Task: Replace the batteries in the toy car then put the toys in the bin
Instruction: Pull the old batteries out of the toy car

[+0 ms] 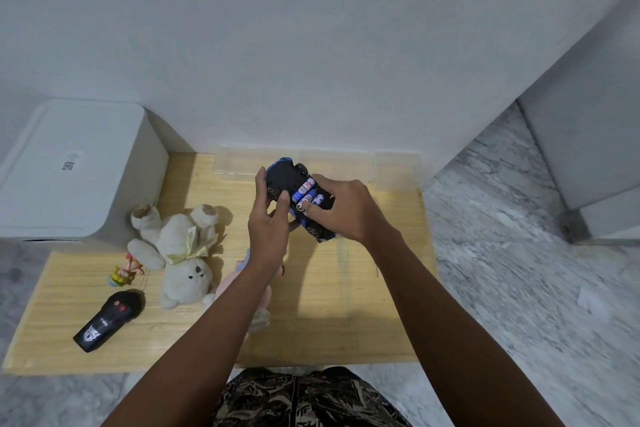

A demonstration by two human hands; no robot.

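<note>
Toy car point(289, 180), upturned, above wooden table point(346, 305), gripped in left hand point(268, 229)
Battery bay open, three batteries point(306, 194) inside; right hand point(341, 208) fingers curled over car, pressing batteries; clear bin point(394, 166) behind, contents indiscernible

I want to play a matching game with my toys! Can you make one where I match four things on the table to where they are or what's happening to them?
Things:
1. toy car
2. white teddy bear
3. black remote control
4. clear plastic box

Places or states:
A. against the wall at the back of the wooden table
B. lying on its back, gold bow at its neck
C. held upside down in both hands, batteries showing
D. near the front left corner of the table

Pairs: 1-C, 2-B, 3-D, 4-A
</note>
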